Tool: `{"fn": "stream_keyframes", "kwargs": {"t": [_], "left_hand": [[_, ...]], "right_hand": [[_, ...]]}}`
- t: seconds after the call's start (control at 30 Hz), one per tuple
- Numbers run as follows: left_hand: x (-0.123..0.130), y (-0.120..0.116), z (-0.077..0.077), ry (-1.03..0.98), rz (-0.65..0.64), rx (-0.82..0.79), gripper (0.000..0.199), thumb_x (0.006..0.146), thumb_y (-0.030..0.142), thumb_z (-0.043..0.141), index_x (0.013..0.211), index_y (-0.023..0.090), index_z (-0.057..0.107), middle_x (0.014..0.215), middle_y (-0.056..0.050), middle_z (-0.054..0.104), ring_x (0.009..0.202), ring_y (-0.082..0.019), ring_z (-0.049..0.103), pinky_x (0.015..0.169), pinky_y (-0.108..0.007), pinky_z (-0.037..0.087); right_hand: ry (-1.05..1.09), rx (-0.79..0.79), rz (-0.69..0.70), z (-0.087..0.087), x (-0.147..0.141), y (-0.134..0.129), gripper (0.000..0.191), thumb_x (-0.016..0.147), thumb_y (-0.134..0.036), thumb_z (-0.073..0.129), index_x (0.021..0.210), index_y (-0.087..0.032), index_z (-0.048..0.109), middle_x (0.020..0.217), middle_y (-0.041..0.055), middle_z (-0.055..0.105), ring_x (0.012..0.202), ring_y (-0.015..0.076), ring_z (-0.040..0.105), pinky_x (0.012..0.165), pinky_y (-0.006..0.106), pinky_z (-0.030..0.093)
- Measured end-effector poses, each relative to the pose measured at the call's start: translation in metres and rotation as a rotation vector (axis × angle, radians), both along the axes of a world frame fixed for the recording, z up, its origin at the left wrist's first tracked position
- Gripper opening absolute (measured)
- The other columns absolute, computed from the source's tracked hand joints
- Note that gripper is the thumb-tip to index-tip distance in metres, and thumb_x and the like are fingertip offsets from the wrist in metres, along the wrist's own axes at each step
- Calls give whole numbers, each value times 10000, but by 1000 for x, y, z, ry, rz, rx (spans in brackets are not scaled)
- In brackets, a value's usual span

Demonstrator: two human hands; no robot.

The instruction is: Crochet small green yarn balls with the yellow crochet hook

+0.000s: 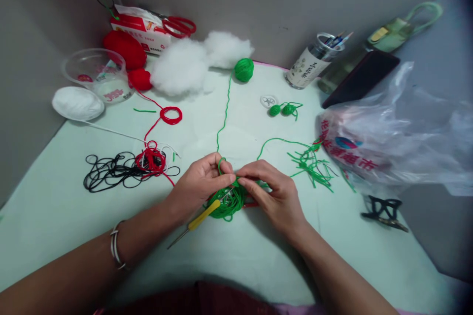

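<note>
My left hand point(207, 177) pinches green yarn, a small loop of it rising by the fingertips. Close beside it, my right hand point(271, 192) has its thumb and index finger closed on the same yarn. Below the fingertips lies a tangled heap of green yarn point(227, 206), and a yellow-handled crochet hook point(204, 215) rests against its left side. From the left fingers a green strand point(226, 118) runs up to a green ball point(244, 70). Something red shows partly under my right hand.
Black cord point(111, 172), red yarn point(171, 115) and a white ball point(78, 103) lie left. White stuffing point(181, 66) and red scissors point(179, 26) are behind. Green scraps point(314, 167), a plastic bag point(399, 142), a pen jar point(308, 66) and a black clip point(385, 212) are right.
</note>
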State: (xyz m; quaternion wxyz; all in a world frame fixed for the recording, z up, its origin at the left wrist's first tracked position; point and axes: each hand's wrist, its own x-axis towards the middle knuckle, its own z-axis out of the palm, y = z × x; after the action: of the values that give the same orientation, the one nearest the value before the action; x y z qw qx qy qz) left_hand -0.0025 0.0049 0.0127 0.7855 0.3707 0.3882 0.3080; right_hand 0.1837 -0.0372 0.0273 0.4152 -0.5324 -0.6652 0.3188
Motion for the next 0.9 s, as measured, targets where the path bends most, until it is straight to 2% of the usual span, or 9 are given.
{"fn": "stream_keyframes", "kwargs": {"t": [0.13, 0.27, 0.33, 0.4, 0.47, 0.57, 0.73, 0.8, 0.9], "left_hand": [[-1, 1, 1, 7, -34, 3, 273, 848, 353, 792, 841, 189, 574, 757, 43, 600, 634, -95, 551, 597, -229, 441], [-4, 6, 1, 60, 16, 95, 231, 874, 353, 770, 863, 180, 618, 900, -11, 701, 861, -152, 688, 820, -289, 525], [-6, 7, 1, 71, 35, 124, 207, 875, 338, 761, 861, 181, 627, 983, -32, 727, 957, -183, 717, 925, -335, 528], [-8, 8, 1, 81, 39, 137, 173, 879, 318, 742, 873, 182, 635, 1001, -38, 734, 982, -197, 728, 953, -357, 530], [-10, 6, 3, 91, 34, 157, 143, 875, 300, 724, 892, 180, 647, 972, -39, 739, 977, -198, 731, 953, -358, 533], [-12, 3, 7, 120, 17, 212, 130, 864, 290, 701, 910, 175, 662, 926, -39, 741, 955, -197, 729, 936, -350, 540], [-12, -2, 10, 177, -1, 386, 154, 804, 268, 720, 917, 171, 681, 903, -38, 739, 929, -208, 724, 928, -365, 550], [-11, -5, 8, 204, 14, 477, 170, 780, 246, 721, 934, 178, 698, 963, -48, 754, 947, -211, 714, 947, -374, 545], [-10, -12, 8, 264, 16, 626, 229, 775, 185, 689, 997, 193, 743, 1086, -73, 774, 1013, -229, 702, 980, -391, 533]], "right_hand": [[-70, 18, -17, 0, 1, 0, 138, 944, -143, 664, 847, -218, 729, 787, 5, 712, 711, 135, 661, 661, 256, 540], [-66, -57, -77, -3, 7, 1, 103, 972, -220, 637, 931, -216, 731, 846, 18, 717, 731, 148, 685, 659, 269, 562], [-75, -20, -106, -3, 10, 1, 104, 976, -229, 632, 1013, -217, 728, 890, 26, 725, 747, 151, 697, 674, 276, 577], [-126, 79, -97, 0, 12, -1, 113, 979, -192, 617, 1023, -216, 718, 891, 30, 722, 759, 150, 693, 691, 277, 577], [-199, 184, -25, 4, 11, -7, 148, 993, -145, 582, 1012, -218, 710, 899, 38, 715, 789, 149, 691, 701, 268, 571], [-333, 308, 155, 9, 2, -20, 203, 1018, -114, 539, 1086, -221, 697, 977, 58, 715, 837, 145, 690, 708, 251, 566], [-663, 497, 418, 3, -27, -42, 223, 1030, -76, 491, 1137, -177, 659, 992, 67, 725, 881, 193, 642, 723, 303, 515], [-793, 523, 507, 0, -38, -48, 164, 1029, -106, 527, 1122, -157, 652, 990, 71, 718, 847, 205, 608, 696, 323, 482], [-923, 562, 548, -3, -48, -56, 118, 1030, -111, 528, 1049, -147, 638, 931, 67, 682, 833, 212, 582, 688, 341, 455]]}}
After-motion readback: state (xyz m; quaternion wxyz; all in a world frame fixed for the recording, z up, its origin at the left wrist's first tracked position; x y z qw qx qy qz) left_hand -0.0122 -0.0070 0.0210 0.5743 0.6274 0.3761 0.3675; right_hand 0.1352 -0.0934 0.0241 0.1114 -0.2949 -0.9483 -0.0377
